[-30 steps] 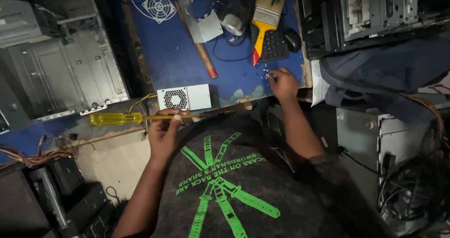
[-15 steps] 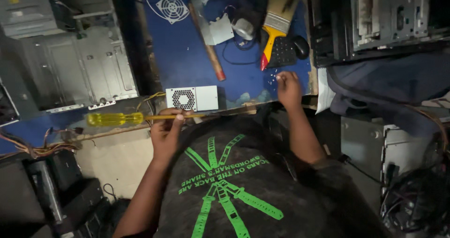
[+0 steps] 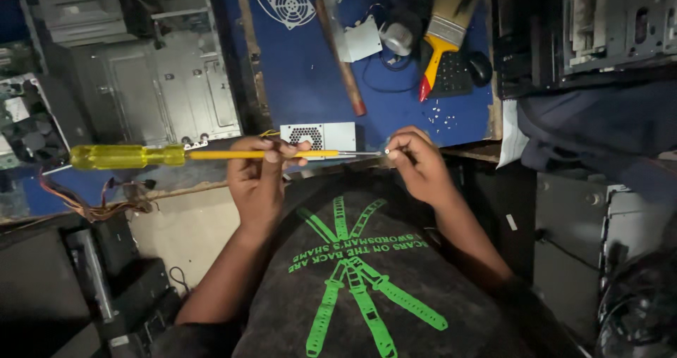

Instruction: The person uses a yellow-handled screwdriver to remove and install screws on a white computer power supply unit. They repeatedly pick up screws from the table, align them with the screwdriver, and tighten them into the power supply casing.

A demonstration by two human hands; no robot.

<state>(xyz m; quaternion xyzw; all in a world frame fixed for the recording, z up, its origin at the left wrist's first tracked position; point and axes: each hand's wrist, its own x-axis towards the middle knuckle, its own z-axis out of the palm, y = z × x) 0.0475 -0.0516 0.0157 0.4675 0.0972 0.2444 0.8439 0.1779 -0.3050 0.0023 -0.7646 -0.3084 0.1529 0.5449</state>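
The left hand (image 3: 262,171) pinches the shaft of a long yellow screwdriver (image 3: 190,155), held level above the worktop (image 3: 310,76) edge. The right hand (image 3: 416,162), fingers pressed together, holds something tiny, likely a screw, at the tip. It could easily slip and drop into the dark clutter below, since the grip is fingertip-light.

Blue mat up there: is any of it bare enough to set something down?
The blue mat is bare between the fan and the small grey box, left of the wooden handle. Some room lies right of that handle, above scattered screws. The top right is crowded: paintbrush, cables, parts.
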